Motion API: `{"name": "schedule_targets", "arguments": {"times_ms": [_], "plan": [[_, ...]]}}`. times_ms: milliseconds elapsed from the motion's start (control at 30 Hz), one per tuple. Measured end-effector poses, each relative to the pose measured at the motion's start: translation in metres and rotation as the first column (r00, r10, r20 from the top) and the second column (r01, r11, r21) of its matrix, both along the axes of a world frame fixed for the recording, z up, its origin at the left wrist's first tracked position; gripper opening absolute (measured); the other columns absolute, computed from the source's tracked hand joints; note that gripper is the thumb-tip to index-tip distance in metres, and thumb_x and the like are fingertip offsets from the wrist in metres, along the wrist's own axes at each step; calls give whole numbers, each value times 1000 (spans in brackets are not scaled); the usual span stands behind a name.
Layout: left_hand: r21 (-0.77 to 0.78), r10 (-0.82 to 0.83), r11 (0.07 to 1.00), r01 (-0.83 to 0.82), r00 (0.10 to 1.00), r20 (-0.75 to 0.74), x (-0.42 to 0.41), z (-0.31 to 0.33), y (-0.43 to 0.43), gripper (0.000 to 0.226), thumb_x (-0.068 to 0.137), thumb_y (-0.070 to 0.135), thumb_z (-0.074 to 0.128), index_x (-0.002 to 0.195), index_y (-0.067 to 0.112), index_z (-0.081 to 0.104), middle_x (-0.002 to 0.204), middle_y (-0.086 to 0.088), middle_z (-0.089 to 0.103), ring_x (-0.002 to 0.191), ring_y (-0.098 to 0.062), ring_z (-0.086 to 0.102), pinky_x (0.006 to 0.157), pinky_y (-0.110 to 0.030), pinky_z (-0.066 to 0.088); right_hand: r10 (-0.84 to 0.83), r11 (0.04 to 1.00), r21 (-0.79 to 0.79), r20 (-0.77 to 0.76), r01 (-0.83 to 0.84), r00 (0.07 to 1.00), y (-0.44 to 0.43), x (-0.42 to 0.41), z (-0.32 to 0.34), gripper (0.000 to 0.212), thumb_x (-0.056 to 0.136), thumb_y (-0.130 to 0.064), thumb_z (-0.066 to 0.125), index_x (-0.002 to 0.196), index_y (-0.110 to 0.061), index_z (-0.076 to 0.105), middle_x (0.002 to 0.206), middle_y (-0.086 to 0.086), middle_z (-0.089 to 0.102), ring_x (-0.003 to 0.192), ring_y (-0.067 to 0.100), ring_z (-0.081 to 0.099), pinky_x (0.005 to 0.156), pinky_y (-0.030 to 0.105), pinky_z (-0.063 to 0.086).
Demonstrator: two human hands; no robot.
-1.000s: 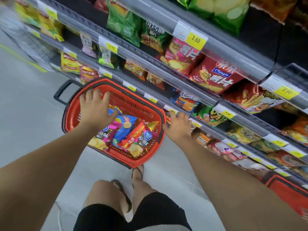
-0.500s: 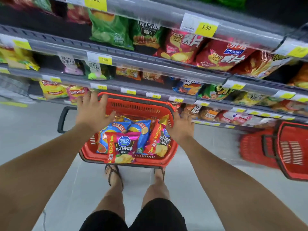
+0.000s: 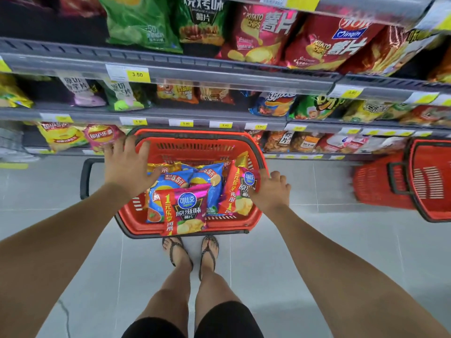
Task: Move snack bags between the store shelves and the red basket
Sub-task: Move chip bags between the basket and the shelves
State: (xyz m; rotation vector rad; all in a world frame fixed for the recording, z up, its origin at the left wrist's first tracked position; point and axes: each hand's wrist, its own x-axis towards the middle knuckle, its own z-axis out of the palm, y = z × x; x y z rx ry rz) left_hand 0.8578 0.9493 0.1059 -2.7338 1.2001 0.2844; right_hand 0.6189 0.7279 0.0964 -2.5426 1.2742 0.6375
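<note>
Foil snack bags (image 3: 185, 206) in the red basket (image 3: 192, 145) look light, slippery and crushable; pinch a crimped seam. The left hand (image 3: 127, 167) spreads its fingers open at nine o'clock; the right hand (image 3: 269, 191) curls at three, grip unclear.

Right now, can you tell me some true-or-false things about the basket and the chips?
1. The red basket has chip bags in it. True.
2. The basket sits up on a shelf. False: it is low down by the person's feet, in front of the shelves.
3. The left hand has its fingers spread out. True.
4. There is only one red basket. False: a second red basket is off to the right.
</note>
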Motion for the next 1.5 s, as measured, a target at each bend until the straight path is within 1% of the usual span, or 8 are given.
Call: {"name": "schedule_targets", "arguments": {"times_ms": [400, 667, 833, 1000, 1167, 1367, 1433, 1500], "plan": [[-24, -1, 1000, 1, 1000, 17, 3, -53, -1, 67, 75, 49, 70, 119, 1, 54, 118, -29, 51, 107, -47, 47, 91, -61, 36, 25, 999, 47, -20, -24, 1000, -17, -1, -61, 65, 85, -48, 60, 138, -22, 34, 131, 14, 45, 121, 34, 41, 97, 45, 38], [-36, -14, 999, 12, 998, -61, -18, -97, -8, 70, 74, 59, 48, 119, 6, 56, 121, -26, 52, 109, -45, 49, 87, -56, 40, -204, 965, 158, -48, 209, 978, -20, -9, -116, 80, 81, -59, 62, 143, -24, 26, 138, 17, 40, 127, 36, 38, 102, 47, 36], [-59, -108, 993, 104, 991, -75, -38, -123, -16, 70, 78, 63, 45, 119, 8, 58, 122, -22, 53, 109, -42, 51, 87, -53, 40, -334, 906, 251, -65, 339, 940, -11, -9, -152, 101, 75, -69, 61, 150, -36, 1, 147, 22, 29, 134, 41, 30, 107, 52, 32], [-96, -225, 972, 214, 968, -114, -58, -149, -20, 73, 78, 67, 43, 121, 11, 59, 121, -22, 54, 108, -42, 53, 87, -53, 43, -554, 785, 325, -10, 527, 832, -2, -9, -184, 127, 63, -68, 74, 146, -43, -18, 146, 27, 28, 135, 43, 29, 109, 54, 32], [-168, -416, 903, 396, 903, -106, -79, -178, -12, 74, 80, 72, 44, 126, 15, 57, 128, -24, 51, 116, -44, 49, 93, -57, 41, -709, 652, 442, 66, 617, 702, 10, -15, -205, 126, 63, -64, 77, 147, -43, -14, 149, 23, 29, 137, 41, 30, 109, 54, 33], [-188, -564, 804, 564, 824, 58, -84, -191, -1, 92, 75, 84, 33, 150, 31, 27, 155, -25, 20, 139, -44, 22, 107, -63, 21, -794, 587, 537, 234, 606, 562, 18, -19, -227, 129, 61, -56, 82, 150, -36, -8, 131, 4, 54, 123, 26, 50, 103, 42, 41], [-116, -508, 851, 512, 859, 62, -83, -198, 0, 101, 67, 86, 42, 150, 31, 25, 152, -25, 25, 134, -46, 30, 104, -64, 26, -819, 558, 570, 258, 603, 513, 18, -21, -234, 128, 62, -49, 85, 152, -33, -6, 122, -2, 57, 111, 18, 53, 99, 37, 41], [-44, -384, 922, 384, 923, 0, -82, -198, 1, 113, 58, 87, 54, 149, 23, 31, 136, -25, 46, 114, -44, 50, 92, -58, 41, -833, 546, 577, 297, 607, 467, 20, -25, -237, 121, 61, -46, 87, 152, -27, 9, 117, -7, 58, 108, 15, 54, 100, 36, 41]]}}
